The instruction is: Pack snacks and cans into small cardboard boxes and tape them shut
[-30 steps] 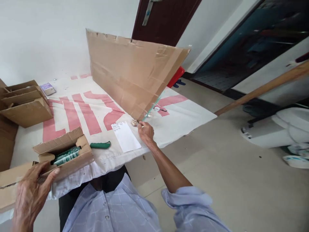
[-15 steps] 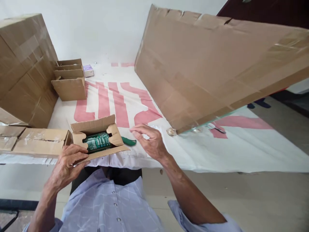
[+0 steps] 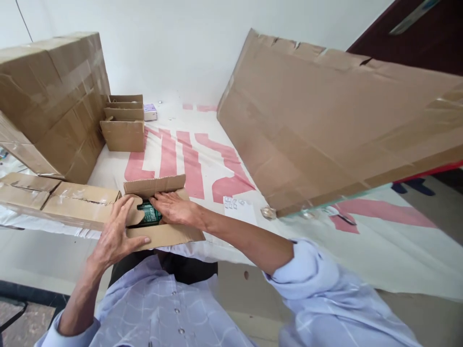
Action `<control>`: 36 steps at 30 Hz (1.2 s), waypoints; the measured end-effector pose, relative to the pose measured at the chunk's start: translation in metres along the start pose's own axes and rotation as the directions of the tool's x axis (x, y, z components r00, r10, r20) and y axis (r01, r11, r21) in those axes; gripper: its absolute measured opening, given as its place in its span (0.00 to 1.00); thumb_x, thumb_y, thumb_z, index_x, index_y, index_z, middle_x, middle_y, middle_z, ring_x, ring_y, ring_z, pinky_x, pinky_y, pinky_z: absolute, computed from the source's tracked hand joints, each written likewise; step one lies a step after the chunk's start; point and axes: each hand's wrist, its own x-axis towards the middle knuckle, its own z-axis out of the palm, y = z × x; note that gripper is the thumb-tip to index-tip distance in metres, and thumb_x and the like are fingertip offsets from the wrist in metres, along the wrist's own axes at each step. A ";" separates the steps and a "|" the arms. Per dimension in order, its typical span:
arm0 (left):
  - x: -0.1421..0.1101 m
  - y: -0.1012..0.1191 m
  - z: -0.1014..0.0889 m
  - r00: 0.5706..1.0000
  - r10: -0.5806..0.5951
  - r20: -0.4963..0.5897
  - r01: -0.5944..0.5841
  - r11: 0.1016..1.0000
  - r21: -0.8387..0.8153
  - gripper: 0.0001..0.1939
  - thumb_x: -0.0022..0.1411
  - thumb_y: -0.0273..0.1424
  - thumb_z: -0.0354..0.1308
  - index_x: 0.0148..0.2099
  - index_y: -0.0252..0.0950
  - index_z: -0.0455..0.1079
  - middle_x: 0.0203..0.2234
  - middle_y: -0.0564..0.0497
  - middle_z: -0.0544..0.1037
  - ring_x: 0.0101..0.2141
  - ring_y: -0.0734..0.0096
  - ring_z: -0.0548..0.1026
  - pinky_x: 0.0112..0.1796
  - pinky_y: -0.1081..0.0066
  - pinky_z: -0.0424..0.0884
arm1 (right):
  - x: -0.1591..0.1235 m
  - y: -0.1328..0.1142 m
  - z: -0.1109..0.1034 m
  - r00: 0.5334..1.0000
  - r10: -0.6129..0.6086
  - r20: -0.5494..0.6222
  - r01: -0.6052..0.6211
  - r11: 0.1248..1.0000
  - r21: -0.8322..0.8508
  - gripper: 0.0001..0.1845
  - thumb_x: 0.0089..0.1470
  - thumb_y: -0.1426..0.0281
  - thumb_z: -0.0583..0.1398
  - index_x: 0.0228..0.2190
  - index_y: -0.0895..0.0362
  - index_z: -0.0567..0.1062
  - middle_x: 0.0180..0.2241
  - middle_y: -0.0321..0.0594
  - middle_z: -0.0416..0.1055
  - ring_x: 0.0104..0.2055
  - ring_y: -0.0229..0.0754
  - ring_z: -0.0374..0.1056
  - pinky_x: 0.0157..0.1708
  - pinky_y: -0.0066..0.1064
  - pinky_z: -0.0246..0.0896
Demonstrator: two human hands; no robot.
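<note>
A small cardboard box [image 3: 162,236] lies at the table's front edge, flaps up, with a green printed pack [image 3: 150,214] partly visible inside. My left hand [image 3: 115,231] holds the box at its front left corner, thumb stretched along the front flap and fingers over the left flap. From the right, my right hand [image 3: 174,207] reaches across the box with fingers lying flat over its right part; their tips go down near the green pack. My right hand and flaps cover the rest of the pack.
Taped cartons [image 3: 79,205] run along the front edge at left. Behind them stands a large carton [image 3: 72,111], beside open cardboard holders [image 3: 123,135] and a small purple-white box [image 3: 150,112]. A big leaning cardboard sheet [image 3: 325,130] fills the right; a printed paper [image 3: 240,209] lies nearer.
My right hand has moved left from the table onto the box. The left hand's thumb now spreads over the front flap. The green-handled object beside the box is now hidden. The view shifted slightly.
</note>
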 end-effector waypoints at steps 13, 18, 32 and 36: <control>0.012 -0.005 0.020 0.999 -0.041 -0.025 0.043 0.996 0.083 0.73 0.42 0.46 0.83 0.80 0.40 0.43 0.71 0.31 0.64 0.72 0.31 0.62 0.69 0.34 0.61 | -0.022 0.011 -0.001 0.997 0.037 -0.064 -0.034 0.998 0.057 0.37 0.58 0.61 0.72 0.65 0.56 0.72 0.67 0.57 0.66 0.69 0.65 0.65 0.66 0.55 0.61; 0.023 -0.002 0.027 1.000 -0.001 0.019 0.000 0.998 0.058 0.72 0.42 0.46 0.83 0.80 0.36 0.47 0.71 0.29 0.65 0.72 0.29 0.61 0.68 0.32 0.61 | -0.012 0.018 0.008 1.000 0.029 0.011 -0.029 0.999 0.039 0.41 0.56 0.64 0.72 0.67 0.58 0.69 0.66 0.59 0.69 0.68 0.66 0.66 0.66 0.54 0.64; 0.031 -0.002 0.014 0.999 -0.043 -0.019 0.043 0.999 -0.022 0.73 0.39 0.50 0.84 0.79 0.37 0.49 0.71 0.30 0.63 0.71 0.31 0.63 0.70 0.33 0.61 | -0.021 0.015 -0.008 0.993 0.013 -0.120 -0.005 0.998 0.065 0.48 0.57 0.61 0.73 0.72 0.56 0.63 0.71 0.59 0.63 0.74 0.64 0.60 0.70 0.54 0.59; 0.038 0.016 0.000 0.995 0.007 -0.097 -0.009 1.000 -0.024 0.68 0.42 0.52 0.82 0.77 0.42 0.52 0.68 0.35 0.66 0.68 0.34 0.67 0.67 0.35 0.66 | -0.027 0.016 -0.019 0.989 -0.054 -0.140 0.079 0.980 0.181 0.47 0.56 0.58 0.74 0.71 0.53 0.65 0.70 0.53 0.66 0.74 0.60 0.61 0.73 0.51 0.55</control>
